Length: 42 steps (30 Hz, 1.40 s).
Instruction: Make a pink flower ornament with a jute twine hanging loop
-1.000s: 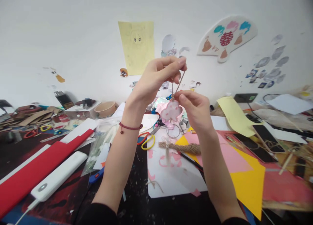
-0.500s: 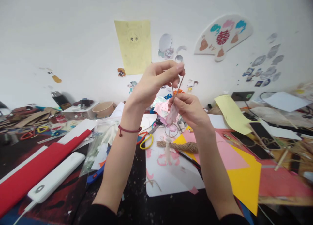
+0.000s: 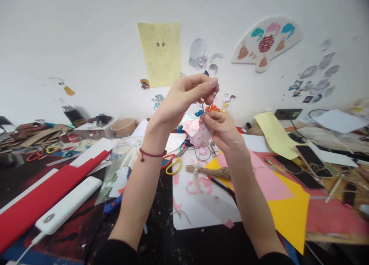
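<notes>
My left hand (image 3: pixel 191 92) is raised with its fingers pinched on a thin brown twine (image 3: pixel 204 104). Just below and to the right, my right hand (image 3: pixel 220 128) pinches the lower part of the same twine. From there hangs a light pink ornament (image 3: pixel 202 136), with a small ring (image 3: pixel 203 152) and a pale tassel (image 3: pixel 196 178) beneath it. The ornament hangs above a white sheet (image 3: pixel 201 215) bearing pink marks. Behind its lower end lies a hank of twine (image 3: pixel 207 172). My fingers hide the exact point where the twine meets the ornament.
Yellow-handled scissors (image 3: pixel 173 166) lie left of the sheet. Pink paper (image 3: pixel 268 180) and yellow paper (image 3: pixel 294 211) are at right, near phones (image 3: pixel 313 161). A white power bank (image 3: pixel 69 205) and a red strip (image 3: pixel 54 195) lie left. A bowl (image 3: pixel 123 127) stands by the wall.
My right hand has shifted slightly left and down, and the pink ornament has turned to show a broader face. My left hand stays raised. The whole view has shifted slightly.
</notes>
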### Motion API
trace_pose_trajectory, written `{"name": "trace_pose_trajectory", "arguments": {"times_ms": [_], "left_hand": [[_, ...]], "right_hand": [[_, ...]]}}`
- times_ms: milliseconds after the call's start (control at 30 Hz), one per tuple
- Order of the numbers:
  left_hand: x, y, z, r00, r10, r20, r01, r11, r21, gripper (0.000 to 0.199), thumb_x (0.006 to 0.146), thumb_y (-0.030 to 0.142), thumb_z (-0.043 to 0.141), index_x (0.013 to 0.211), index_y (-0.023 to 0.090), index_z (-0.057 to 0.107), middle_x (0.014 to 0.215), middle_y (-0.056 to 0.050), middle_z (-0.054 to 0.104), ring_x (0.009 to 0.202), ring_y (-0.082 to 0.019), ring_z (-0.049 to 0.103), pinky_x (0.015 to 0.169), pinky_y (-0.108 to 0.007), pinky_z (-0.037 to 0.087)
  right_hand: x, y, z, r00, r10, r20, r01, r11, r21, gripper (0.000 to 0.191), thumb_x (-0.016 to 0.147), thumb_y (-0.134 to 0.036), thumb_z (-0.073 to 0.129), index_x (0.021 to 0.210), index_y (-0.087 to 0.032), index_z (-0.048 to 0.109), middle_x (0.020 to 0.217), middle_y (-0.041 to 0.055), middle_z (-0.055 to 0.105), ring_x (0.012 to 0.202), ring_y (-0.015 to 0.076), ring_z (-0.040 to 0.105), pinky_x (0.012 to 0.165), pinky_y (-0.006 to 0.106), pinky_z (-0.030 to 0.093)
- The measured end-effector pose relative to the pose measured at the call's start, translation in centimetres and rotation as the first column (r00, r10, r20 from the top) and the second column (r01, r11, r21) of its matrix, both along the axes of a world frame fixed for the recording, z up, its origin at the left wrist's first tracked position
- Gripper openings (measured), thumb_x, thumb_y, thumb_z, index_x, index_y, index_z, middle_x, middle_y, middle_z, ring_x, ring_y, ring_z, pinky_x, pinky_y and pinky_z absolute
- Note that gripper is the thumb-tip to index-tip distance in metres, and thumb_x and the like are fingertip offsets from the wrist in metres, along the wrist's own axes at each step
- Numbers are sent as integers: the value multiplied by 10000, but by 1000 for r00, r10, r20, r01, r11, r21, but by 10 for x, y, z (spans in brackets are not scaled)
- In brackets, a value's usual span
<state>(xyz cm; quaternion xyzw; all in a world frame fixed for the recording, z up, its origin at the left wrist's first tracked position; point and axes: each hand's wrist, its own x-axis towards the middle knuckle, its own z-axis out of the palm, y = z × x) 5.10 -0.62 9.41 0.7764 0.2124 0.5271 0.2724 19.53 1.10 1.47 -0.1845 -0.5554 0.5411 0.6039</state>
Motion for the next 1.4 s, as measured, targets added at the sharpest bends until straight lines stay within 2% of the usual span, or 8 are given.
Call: {"name": "trace_pose_trajectory", "arguments": {"times_ms": [100, 400, 600, 833, 967, 1133, 1267, 1400], "left_hand": [[-2, 0, 0, 1000, 28, -7, -28, 999, 26, 309, 940, 466, 651, 776, 208, 691, 825, -40, 671, 808, -156, 676, 790, -320, 588], [-5, 1, 2, 997, -63, 39, 64, 997, -32, 264, 974, 349, 602, 771, 188, 658, 825, -33, 621, 833, -154, 639, 778, -282, 513], [-9, -1, 4, 999, -20, 36, 19, 1000, 19, 280, 998, 331, 559, 781, 174, 641, 815, -28, 621, 861, -175, 679, 781, -284, 514], [-13, -2, 4, 997, -38, 61, 38, 999, -8, 274, 992, 339, 568, 783, 173, 631, 828, -30, 618, 838, -153, 653, 774, -272, 492], [-14, -2, 4, 999, -8, 50, 10, 999, -41, 266, 978, 360, 586, 792, 176, 634, 842, -41, 616, 861, -165, 649, 777, -274, 484], [-16, 1, 4, 1000, 13, 17, -14, 1000, 6, 270, 985, 369, 566, 800, 185, 633, 845, -32, 627, 856, -161, 649, 768, -278, 495], [-16, 1, 2, 1000, 14, 7, -14, 999, 33, 270, 994, 342, 553, 793, 182, 639, 837, -22, 629, 829, -144, 643, 749, -272, 490], [-17, 0, 1, 999, -32, 35, 32, 999, 7, 264, 996, 313, 561, 788, 177, 651, 825, -15, 625, 790, -111, 603, 726, -252, 460]], "right_hand": [[-3, -2, -3, 998, -69, -11, 70, 997, 25, 342, 538, -453, 958, 657, -211, 747, 660, -2, 677, 612, 129, 587, 604, 286, 513], [-7, 3, -9, 971, -214, -103, 229, 960, 161, 230, 648, -379, 932, 758, -237, 789, 764, 0, 741, 728, 134, 661, 734, 272, 550], [-5, 5, -10, 984, -139, -111, 162, 957, 242, 264, 710, -484, 884, 805, -250, 809, 825, 12, 764, 718, 136, 671, 686, 272, 561], [0, 3, -6, 1000, 14, -4, -13, 987, 160, 296, 712, -506, 876, 756, -221, 814, 769, 22, 738, 679, 118, 635, 628, 238, 521], [0, 3, -4, 1000, -7, 19, 4, 988, 155, 301, 676, -495, 897, 720, -215, 797, 744, 13, 714, 674, 119, 612, 652, 249, 518], [0, 0, -4, 996, -76, 49, 68, 986, 155, 309, 643, -494, 909, 734, -223, 791, 719, 8, 705, 639, 123, 585, 607, 260, 492], [-2, 0, -6, 991, -113, 64, 98, 974, 206, 216, 704, -421, 890, 770, -235, 800, 751, 10, 733, 699, 135, 635, 656, 261, 516], [1, -2, -5, 986, -155, 62, 134, 956, 260, 256, 817, -491, 793, 820, -235, 805, 810, 26, 751, 754, 150, 679, 721, 283, 554]]}}
